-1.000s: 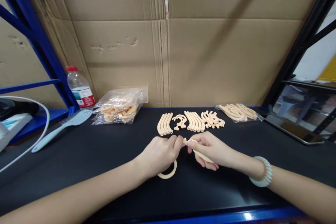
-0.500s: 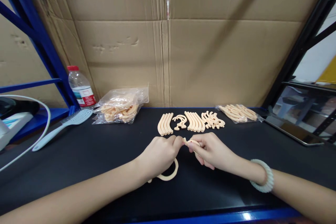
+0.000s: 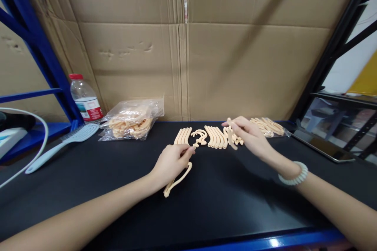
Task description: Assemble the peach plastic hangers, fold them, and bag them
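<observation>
The left hand (image 3: 171, 164) has its grip closed, thumb against fingers, around a beige curved piece (image 3: 180, 180) whose long bowed part hangs out below the palm, with a small tip poking past the fingertips. The right hand (image 3: 250, 135) pinches a slim beige piece (image 3: 230, 137) between thumb and fingers — its lower end pointing down in front of the small hooks (image 3: 238, 139). Near these lie two rows of strips, a left row (image 3: 183, 136) and a right row (image 3: 216, 138), with a few loose bits (image 3: 200, 137) between them. Bare black surface (image 3: 220, 192) spreads from the hands to the blue front edge (image 3: 265, 241); behind the rows, cardboard (image 3: 235, 66) closes off the back. The left forearm slants in from the lower left, knuckles up; the right arm reaches farther forward — a pale bracelet (image 3: 294, 174) around its wrist
</observation>
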